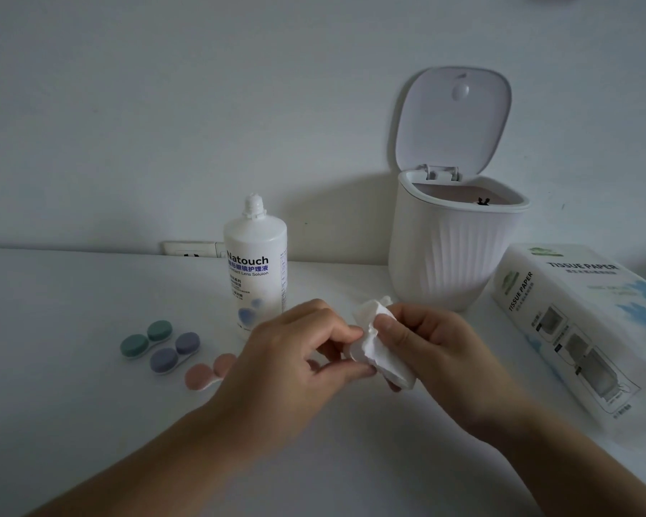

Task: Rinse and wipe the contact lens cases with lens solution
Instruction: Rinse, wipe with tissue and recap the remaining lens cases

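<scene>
A crumpled white tissue [379, 345] is held above the table between both hands. My right hand [429, 348] pinches it with thumb on top. My left hand [295, 352] has curled fingers at the tissue's left edge; whatever it holds is hidden by the tissue and fingers. Three closed lens cases lie on the table to the left: green [146, 338], purple [175, 352] and pink [209, 371], the pink one partly behind my left hand. The white lens solution bottle [255, 263] stands uncapped behind my left hand.
A small white ribbed bin [452, 251] stands with its lid open at the back right. A pack of tissue paper [575, 330] lies along the right edge. A wall socket [191, 250] sits behind the bottle on the white table [90, 404].
</scene>
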